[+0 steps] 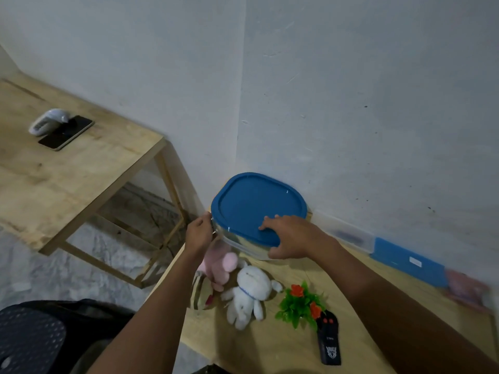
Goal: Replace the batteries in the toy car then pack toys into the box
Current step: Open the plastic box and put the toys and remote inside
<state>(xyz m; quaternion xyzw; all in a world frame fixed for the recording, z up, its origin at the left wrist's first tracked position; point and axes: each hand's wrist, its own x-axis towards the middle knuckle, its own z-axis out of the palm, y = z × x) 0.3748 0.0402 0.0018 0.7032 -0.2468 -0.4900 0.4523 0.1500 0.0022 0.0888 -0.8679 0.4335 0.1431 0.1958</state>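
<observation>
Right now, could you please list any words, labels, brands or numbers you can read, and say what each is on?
Nothing can be read for certain.
Black remote: small white print and a white emblem, too blurred to read.
Blue case by the wall: white label, too blurred to read.
Blue lid of the clear box: no text visible.

Clear box (pixel 243 245), blue lid (pixel 256 206) on, at far tabletop (pixel 270 344) corner. Pink plush (pixel 220 263), white bunny plush (pixel 248 292), striped plush (pixel 201 292) lying just in front.
</observation>
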